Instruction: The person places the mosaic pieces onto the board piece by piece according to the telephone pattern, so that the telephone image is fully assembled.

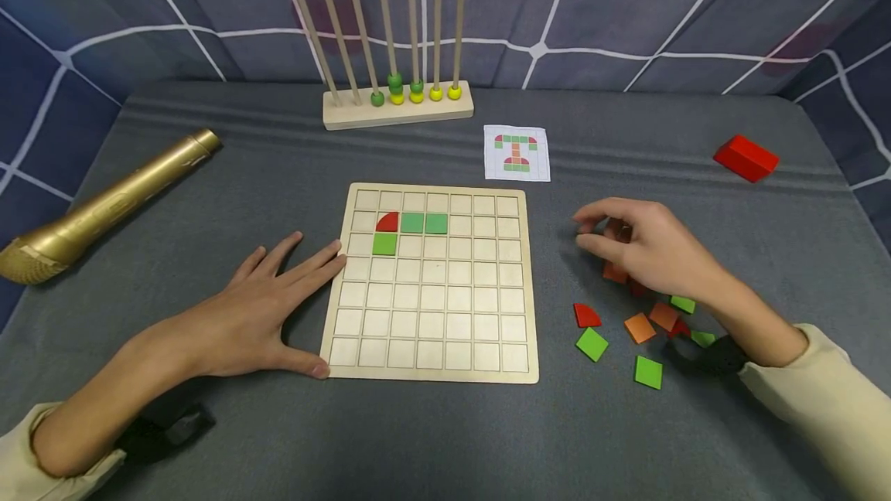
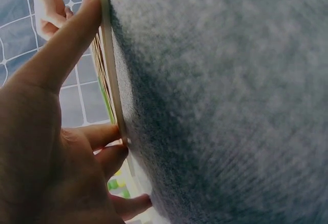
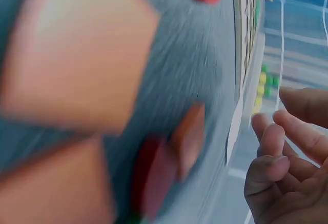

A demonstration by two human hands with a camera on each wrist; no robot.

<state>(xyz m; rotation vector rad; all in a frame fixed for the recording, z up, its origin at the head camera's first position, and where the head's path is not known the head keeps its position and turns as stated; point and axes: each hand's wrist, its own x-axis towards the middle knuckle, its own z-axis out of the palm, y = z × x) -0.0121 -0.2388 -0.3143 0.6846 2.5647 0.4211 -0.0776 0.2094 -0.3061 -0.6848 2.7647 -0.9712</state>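
Left hand [image 1: 250,323]: it is lying spread beside the grid board [image 1: 433,296], its thumb and some fingertips touching the left edge.
Board edge: the head camera is giving me the gridded face; the left wrist is showing the thin side, with fingertips resting against it.
Upper-left of the board: a red quarter-round [image 1: 387,222], two darker green squares [image 1: 412,223] and a lighter green square [image 1: 384,243] are sitting in cells (only the head view is letting me read them).
Right hand [image 1: 647,250]: it is hovering over the loose tiles [image 1: 640,328], right of the board; from its wrist I'm seeing fingers loosely bent, gaps between them.
Beneath it: that wrist camera is catching a blurred orange square [image 3: 77,55] close up; from the head, the hand is partly covering the pile.
Pattern card [image 1: 517,153]: it is lying just beyond the board.
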